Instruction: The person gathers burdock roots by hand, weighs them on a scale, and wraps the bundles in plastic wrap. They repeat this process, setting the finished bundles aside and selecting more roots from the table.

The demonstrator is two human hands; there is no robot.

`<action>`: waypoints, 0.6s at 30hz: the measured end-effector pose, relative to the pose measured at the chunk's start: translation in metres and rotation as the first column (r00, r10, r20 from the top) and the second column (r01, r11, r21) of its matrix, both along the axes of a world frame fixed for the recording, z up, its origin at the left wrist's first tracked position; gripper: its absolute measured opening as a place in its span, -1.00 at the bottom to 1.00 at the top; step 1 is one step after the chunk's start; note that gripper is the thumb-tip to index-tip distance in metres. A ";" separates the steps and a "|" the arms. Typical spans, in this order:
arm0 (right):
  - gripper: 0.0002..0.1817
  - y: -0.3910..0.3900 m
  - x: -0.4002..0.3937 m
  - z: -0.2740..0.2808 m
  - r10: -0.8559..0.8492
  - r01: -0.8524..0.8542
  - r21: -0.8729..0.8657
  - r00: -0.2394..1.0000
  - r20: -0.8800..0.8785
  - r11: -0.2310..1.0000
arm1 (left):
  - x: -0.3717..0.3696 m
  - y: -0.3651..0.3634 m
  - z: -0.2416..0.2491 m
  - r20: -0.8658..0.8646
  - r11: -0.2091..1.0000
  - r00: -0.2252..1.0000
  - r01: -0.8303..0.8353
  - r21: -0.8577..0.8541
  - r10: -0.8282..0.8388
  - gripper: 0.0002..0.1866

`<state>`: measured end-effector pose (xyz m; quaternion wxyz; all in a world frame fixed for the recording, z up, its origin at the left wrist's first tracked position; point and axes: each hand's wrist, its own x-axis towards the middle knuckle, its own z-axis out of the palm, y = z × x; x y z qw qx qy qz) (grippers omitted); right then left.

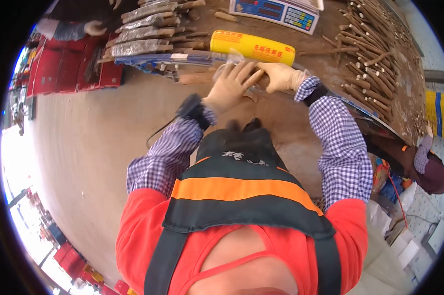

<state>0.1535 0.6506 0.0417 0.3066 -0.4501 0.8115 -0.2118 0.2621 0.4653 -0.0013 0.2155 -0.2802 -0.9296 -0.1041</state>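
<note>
A short bundle of brown sticks (197, 78), partly under clear film, lies along the near edge of the work table. My left hand (230, 86), in a pale glove, rests across it with the fingers stretched out. At the bundle's right end, my right hand (282, 77), also gloved, curls its thumb and fingers round it. Both hands cover much of the bundle, so its full shape is hidden. Just beyond them lies a yellow roll of cling film (251, 47) with red print. Loose clear film (235, 55) shows between the roll and my left fingers.
Several film-wrapped stick bundles (140, 47) are stacked at the left. A digital scale (276, 14) stands at the back. Loose cut sticks (372, 59) pile up on the right. Red crates (59, 66) stand beyond the table's left end. Other people work at the far left and right.
</note>
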 end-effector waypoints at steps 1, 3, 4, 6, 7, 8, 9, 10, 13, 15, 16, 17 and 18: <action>-0.40 0.003 -0.003 -0.012 0.064 -0.055 -0.086 0.992 0.106 0.995 | -0.009 0.006 -0.019 0.243 0.989 0.959 -0.140 -0.039 0.145 -0.40; -0.43 0.005 0.007 -0.003 0.038 -0.029 0.145 0.997 -0.064 0.989 | -0.022 0.006 -0.031 0.457 0.957 0.841 -0.271 -0.105 0.289 -0.42; -0.43 0.011 0.013 -0.005 0.002 0.010 0.133 0.996 -0.087 0.991 | -0.022 0.006 -0.030 0.517 0.984 0.841 -0.176 -0.017 0.160 -0.44; -0.35 0.025 0.035 0.005 -0.093 0.137 0.258 0.980 -0.176 0.956 | -0.031 0.000 -0.031 0.555 0.994 0.832 -0.075 0.077 0.020 -0.45; -0.22 0.025 0.066 0.019 -0.057 0.226 0.252 0.839 -0.541 0.941 | -0.035 -0.004 -0.037 0.620 0.992 0.777 0.037 0.120 -0.104 -0.48; -0.07 0.013 0.096 0.017 -0.060 0.284 0.137 0.590 -0.805 0.949 | -0.033 -0.005 -0.041 0.678 0.975 0.701 0.139 0.175 -0.222 -0.50; -0.11 -0.005 0.111 0.001 -0.012 0.255 0.165 0.574 -0.819 0.953 | -0.032 -0.008 -0.012 0.811 0.964 0.522 0.143 0.224 -0.266 -0.53; -0.16 -0.017 0.127 -0.020 0.022 0.248 0.190 0.554 -0.832 0.950 | -0.041 -0.005 -0.032 0.862 0.914 0.304 0.142 0.379 -0.405 -0.53; -0.33 -0.022 0.106 -0.079 -0.155 0.388 0.298 0.798 -0.582 0.872 | -0.026 0.001 -0.023 0.884 0.976 0.443 0.209 0.064 -0.153 -0.65; -0.47 -0.011 0.096 -0.067 -0.182 0.335 0.293 0.877 -0.444 0.896 | 0.015 0.016 -0.034 0.712 0.994 0.701 0.047 -0.104 0.041 -0.53; -0.61 -0.005 0.086 -0.055 -0.190 0.279 0.271 0.930 -0.313 0.921 | 0.022 0.024 -0.035 0.431 0.975 0.891 -0.050 -0.217 0.141 -0.52; -0.80 0.001 0.083 -0.044 -0.104 0.207 0.304 0.941 -0.322 0.930 | 0.014 0.022 -0.038 0.432 0.975 0.892 -0.044 -0.216 0.135 -0.52; -0.80 0.000 0.094 -0.049 -0.111 0.208 0.311 0.947 -0.302 0.927 | 0.009 0.017 -0.040 0.607 0.998 0.793 0.058 0.009 -0.051 -0.49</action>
